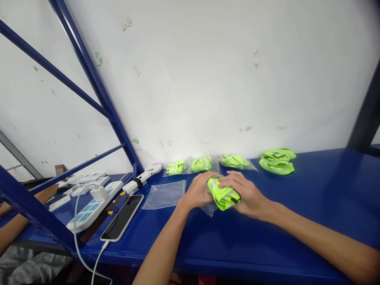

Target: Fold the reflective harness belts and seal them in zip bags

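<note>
A rolled bundle of fluorescent yellow reflective strap with grey stripes is held between both hands above the blue table. My left hand closes around its left end, where a transparent plastic bag shows beneath. From the right, my right hand grips the bundle with its fingers over the top. How far the bundle sits in the bag I cannot tell. Left of my left hand, another transparent bag lies flat.
By the wall are bagged bundles and a loose bundle. A phone, a white handheld fan and a power strip with cables lie left, near a blue metal frame. Another person's arm shows beyond it.
</note>
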Action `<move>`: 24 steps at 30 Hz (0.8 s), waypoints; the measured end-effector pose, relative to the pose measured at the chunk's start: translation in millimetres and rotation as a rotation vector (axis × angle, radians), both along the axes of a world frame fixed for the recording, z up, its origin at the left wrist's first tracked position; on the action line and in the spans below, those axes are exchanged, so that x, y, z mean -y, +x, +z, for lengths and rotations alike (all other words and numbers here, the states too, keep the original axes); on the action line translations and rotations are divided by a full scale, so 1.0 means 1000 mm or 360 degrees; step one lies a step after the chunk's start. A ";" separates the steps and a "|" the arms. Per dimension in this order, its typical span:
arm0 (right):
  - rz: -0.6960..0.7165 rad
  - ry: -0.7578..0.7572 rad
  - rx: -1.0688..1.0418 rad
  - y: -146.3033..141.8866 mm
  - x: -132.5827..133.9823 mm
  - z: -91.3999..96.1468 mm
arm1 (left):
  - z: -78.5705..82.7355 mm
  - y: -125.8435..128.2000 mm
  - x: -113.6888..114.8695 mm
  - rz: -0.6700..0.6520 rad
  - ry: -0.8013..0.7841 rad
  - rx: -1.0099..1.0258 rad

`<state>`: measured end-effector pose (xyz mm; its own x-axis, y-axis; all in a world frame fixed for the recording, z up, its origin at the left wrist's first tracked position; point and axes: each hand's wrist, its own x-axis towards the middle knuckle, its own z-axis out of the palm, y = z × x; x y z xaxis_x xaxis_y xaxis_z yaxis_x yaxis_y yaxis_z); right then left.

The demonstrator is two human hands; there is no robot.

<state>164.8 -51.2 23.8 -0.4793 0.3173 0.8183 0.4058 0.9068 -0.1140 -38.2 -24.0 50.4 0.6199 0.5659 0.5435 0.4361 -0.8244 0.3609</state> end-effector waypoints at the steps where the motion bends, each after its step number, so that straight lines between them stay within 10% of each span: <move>1: -0.0004 -0.0014 0.0009 0.000 -0.001 -0.001 | 0.000 0.001 0.001 -0.0006 -0.0013 -0.0012; 24: 0.0022 -0.0431 0.0234 0.008 0.001 0.011 | -0.008 0.010 0.002 -0.0009 -0.0049 0.0015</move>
